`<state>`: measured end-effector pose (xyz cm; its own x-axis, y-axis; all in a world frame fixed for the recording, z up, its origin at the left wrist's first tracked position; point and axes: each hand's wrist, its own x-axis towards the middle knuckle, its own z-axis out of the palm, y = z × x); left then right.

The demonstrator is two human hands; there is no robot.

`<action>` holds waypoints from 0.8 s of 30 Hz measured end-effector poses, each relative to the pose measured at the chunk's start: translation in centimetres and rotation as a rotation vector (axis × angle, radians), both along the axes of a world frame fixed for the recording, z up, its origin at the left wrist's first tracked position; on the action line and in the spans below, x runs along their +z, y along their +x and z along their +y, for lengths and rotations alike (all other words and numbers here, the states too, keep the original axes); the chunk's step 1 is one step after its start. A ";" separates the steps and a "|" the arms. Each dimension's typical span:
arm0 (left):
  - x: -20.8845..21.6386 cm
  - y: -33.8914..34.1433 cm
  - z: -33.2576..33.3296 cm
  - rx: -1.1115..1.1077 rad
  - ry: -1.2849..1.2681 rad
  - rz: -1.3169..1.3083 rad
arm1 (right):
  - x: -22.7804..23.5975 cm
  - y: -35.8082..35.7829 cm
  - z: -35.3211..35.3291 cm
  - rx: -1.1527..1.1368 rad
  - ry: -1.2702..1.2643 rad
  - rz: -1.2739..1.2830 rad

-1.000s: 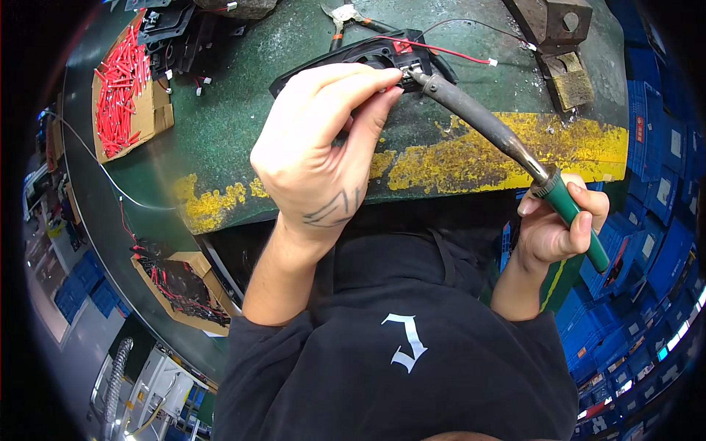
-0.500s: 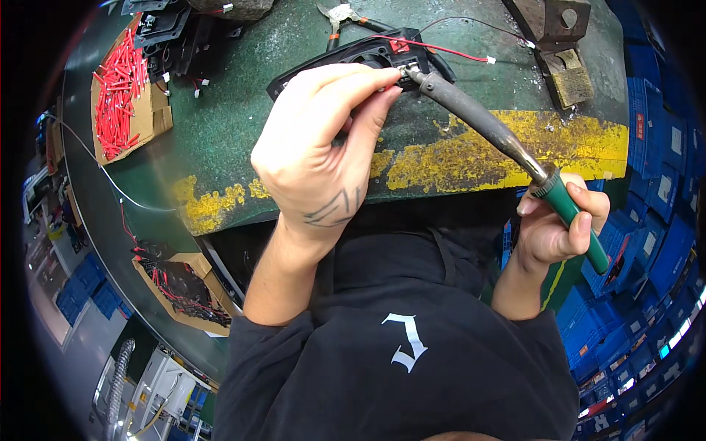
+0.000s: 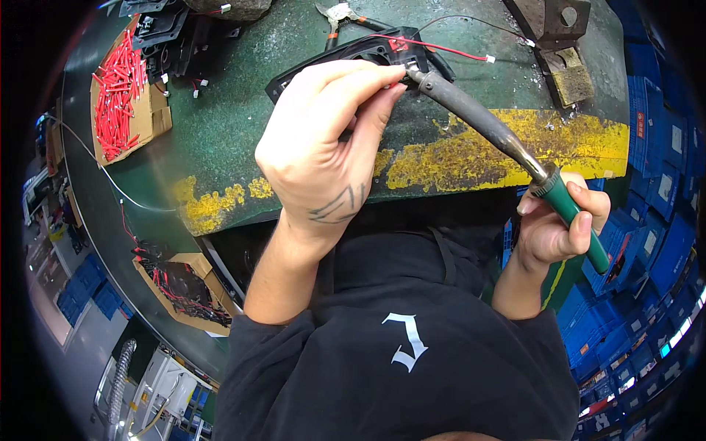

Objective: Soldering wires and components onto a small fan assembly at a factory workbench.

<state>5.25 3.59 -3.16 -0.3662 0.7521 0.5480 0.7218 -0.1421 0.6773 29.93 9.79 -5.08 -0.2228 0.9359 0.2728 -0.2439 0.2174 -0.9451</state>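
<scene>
Here, the right hand (image 3: 548, 237) clasps a soldering iron (image 3: 482, 117), the left hand (image 3: 316, 143) nearly pinched at a black housing (image 3: 364, 50), hold unclear.

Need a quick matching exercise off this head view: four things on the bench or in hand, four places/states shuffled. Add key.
Things
1. Soldering iron
2. Pliers
3. Open carton
4. Metal bracket

Places and states
A. Full of red pieces, on the left of the picture
B. At the upper right, with a round hole through it
C. Green handle held in the right hand
D. Just beyond the black housing, with orange on the handles

Pairs: 1-C, 2-D, 3-A, 4-B
</scene>
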 end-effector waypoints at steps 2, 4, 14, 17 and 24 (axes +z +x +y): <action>0.0 0.1 0.2 0.033 0.017 -0.023 | 0.0 0.0 0.0 -0.005 0.002 -0.013; -0.1 0.2 0.3 0.028 0.032 0.020 | -0.1 0.0 -0.1 -0.012 0.005 -0.027; 0.0 0.2 0.2 0.012 -0.004 0.120 | 0.0 0.0 0.0 -0.006 0.001 -0.016; -0.1 0.1 0.2 0.007 0.011 0.122 | -0.2 0.0 0.0 0.000 0.005 0.009; 0.2 0.2 0.3 -0.002 0.000 0.137 | -0.6 0.3 0.4 -0.067 -0.047 0.086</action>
<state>5.43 3.88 -2.95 -0.2867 0.7527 0.5927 0.8071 -0.1435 0.5727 30.23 10.16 -5.65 -0.1373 0.9602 0.2433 -0.3111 0.1914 -0.9309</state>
